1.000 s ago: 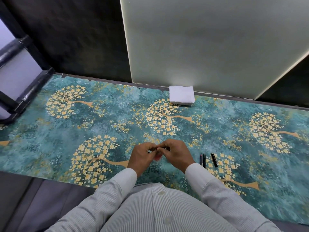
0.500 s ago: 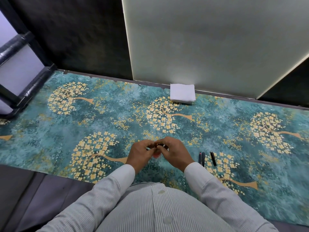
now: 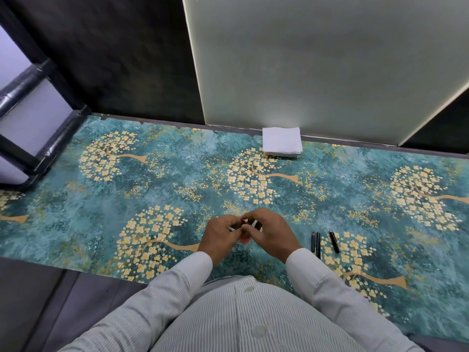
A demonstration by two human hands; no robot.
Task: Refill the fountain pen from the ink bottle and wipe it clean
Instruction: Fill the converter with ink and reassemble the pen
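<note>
Pinched between the fingertips of both hands is a slim dark pen part, only a short stretch of which shows between them at the front middle of the table; the left hand (image 3: 219, 233) and the right hand (image 3: 270, 235) are closed around it end to end, fingertips nearly touching. Whether it is the barrel, the section or the whole fountain pen (image 3: 250, 223) cannot be told. A small reddish thing shows under the fingers and cannot be identified. Such a piece is judged light, stiff and smooth, likely to slip if inky, with a fragile nib; it is best held by the body, away from the tip. Three thin black pen-like pieces (image 3: 317, 243) lie side by side just right of the right hand on the teal table covering patterned with golden trees (image 3: 177, 174). A square stack of white paper tissues (image 3: 281, 142) rests well apart at the far edge. No ink bottle is in view.
</note>
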